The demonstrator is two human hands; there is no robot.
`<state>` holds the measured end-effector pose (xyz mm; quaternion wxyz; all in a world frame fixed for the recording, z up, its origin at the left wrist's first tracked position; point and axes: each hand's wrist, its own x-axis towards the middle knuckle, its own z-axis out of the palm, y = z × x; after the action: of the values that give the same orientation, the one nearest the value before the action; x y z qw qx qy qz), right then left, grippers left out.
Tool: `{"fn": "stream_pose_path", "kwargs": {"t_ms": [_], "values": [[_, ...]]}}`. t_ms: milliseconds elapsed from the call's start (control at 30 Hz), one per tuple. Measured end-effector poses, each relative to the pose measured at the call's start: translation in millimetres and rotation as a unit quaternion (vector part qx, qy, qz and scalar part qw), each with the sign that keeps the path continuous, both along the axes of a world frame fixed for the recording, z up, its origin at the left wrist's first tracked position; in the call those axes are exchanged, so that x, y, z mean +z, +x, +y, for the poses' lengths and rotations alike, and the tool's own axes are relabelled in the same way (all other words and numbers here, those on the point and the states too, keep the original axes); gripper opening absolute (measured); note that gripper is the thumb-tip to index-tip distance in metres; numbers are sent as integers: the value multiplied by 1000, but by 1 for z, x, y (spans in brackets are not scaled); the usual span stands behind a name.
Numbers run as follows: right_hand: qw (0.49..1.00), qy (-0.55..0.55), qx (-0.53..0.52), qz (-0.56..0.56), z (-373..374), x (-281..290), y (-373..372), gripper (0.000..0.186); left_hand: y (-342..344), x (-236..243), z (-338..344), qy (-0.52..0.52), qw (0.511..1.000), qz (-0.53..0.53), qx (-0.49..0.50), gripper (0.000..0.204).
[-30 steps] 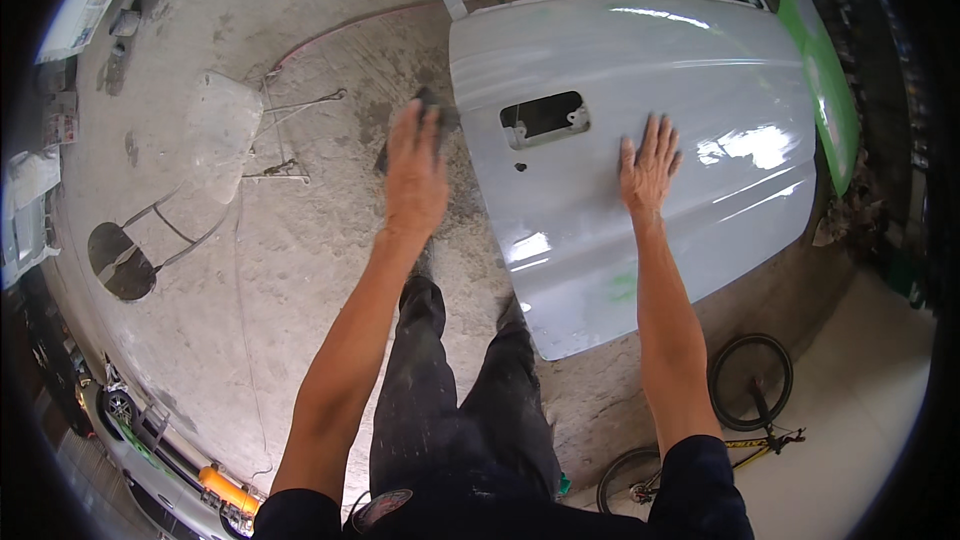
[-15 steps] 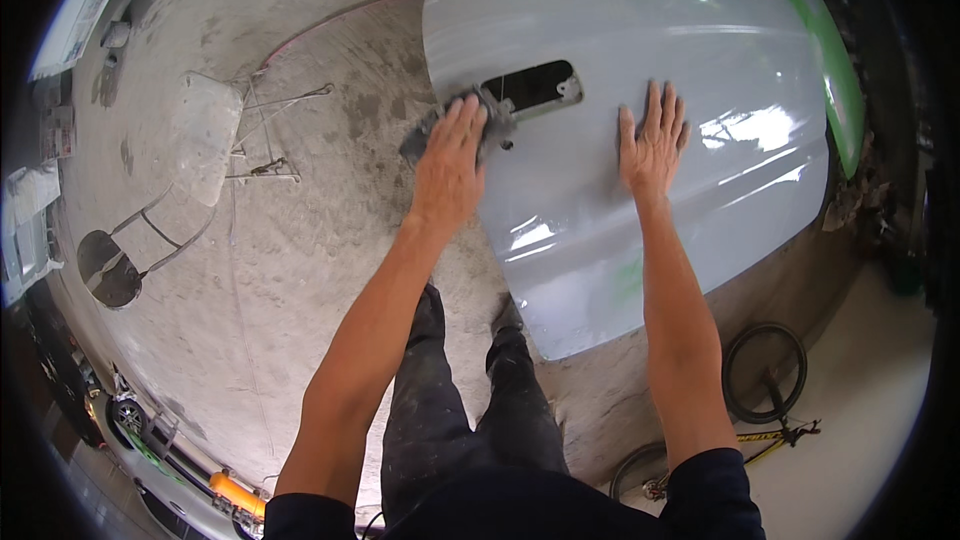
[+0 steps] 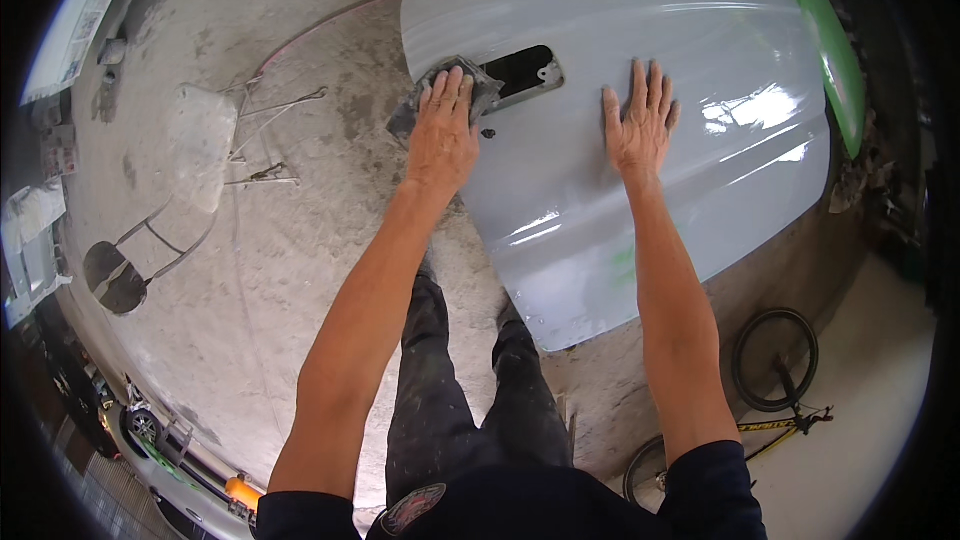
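The left hand (image 3: 446,132) and its dark sheet (image 3: 484,95) have moved from beyond the door panel (image 3: 570,180) to across its left edge, covering the left end of the opening (image 3: 520,71).

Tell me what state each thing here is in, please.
Door panel: grey, shiny in places, green patch showing
Left hand: laid over a dark pad
Dark pad: overhanging the panel's left edge
Right hand: open, palm down on the panel
Oblong opening: no handle fitted, left end hidden
Trousers: flecked with pale marks
Bicycle: partly hidden
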<state>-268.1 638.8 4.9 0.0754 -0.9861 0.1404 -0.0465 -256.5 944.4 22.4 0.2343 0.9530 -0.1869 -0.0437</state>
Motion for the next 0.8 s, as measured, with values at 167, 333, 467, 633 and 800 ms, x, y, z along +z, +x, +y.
{"fn": "stream_pose_path", "kwargs": {"t_ms": [167, 333, 467, 633, 800], "values": [[1000, -1, -17, 16, 1, 3, 4, 75, -38, 9, 26, 23, 997, 61, -36, 62], [1000, -5, -20, 17, -3, -5, 4, 76, 9, -28, -4, -31, 999, -14, -26, 57], [1000, -9, -15, 5, -3, -7, 2, 76, 40, -35, -8, -27, 996, -2, -81, 50], [1000, -6, -13, 2, 0, -3, 5, 76, 26, -8, 61, -80, 990, 74, -88, 48], [1000, -7, -20, 9, 0, -4, 5, 75, 31, -11, 40, -23, 991, -38, -126, 45]]}}
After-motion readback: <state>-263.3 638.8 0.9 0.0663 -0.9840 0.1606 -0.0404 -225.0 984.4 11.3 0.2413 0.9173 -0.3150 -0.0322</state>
